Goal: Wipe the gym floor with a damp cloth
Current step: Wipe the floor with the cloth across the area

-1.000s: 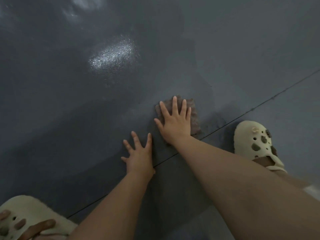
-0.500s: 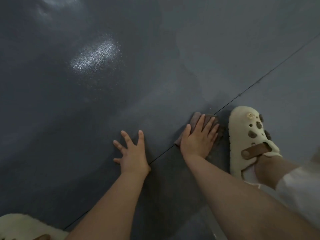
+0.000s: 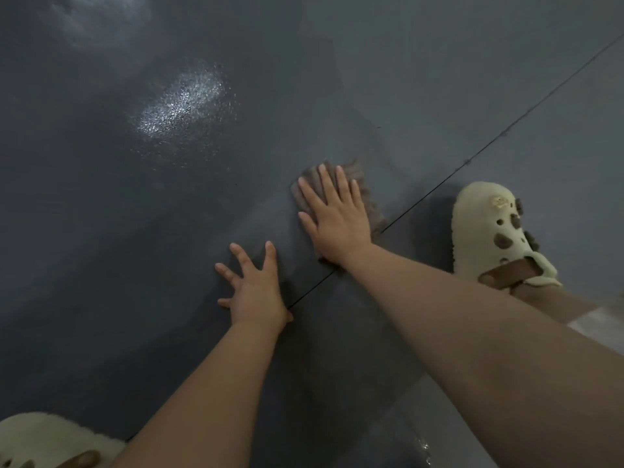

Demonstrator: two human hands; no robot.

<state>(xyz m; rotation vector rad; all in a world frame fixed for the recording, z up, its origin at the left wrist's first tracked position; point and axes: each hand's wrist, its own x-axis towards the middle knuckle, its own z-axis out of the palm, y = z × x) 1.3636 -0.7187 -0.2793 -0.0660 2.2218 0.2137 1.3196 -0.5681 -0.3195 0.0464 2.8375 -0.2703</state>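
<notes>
Down on the dark grey gym floor (image 3: 439, 79), the right hand (image 3: 337, 217) lies flat on a brown damp cloth (image 3: 366, 194), fingers straight and slightly spread, palm pressing the fabric to the surface. Cloth edges show past the fingertips and along the side of the hand toward the right; the rest is hidden beneath the palm. The left hand (image 3: 256, 292) rests just beside it, nearer the person and to the left, fingers splayed wide and straight on the bare floor, holding nothing and not touching the cloth. A thin dark seam (image 3: 472, 163) runs diagonally across the floor, passing close by the cloth's near corner and between the two wrists. To the right of the cloth, apart from it, stands a cream clog (image 3: 489, 231) with a brown strap on the person's right foot; another cream clog (image 3: 44, 440) shows at the bottom left corner. A bright wet glare (image 3: 182, 103) shines on the floor, well apart from both hands.
</notes>
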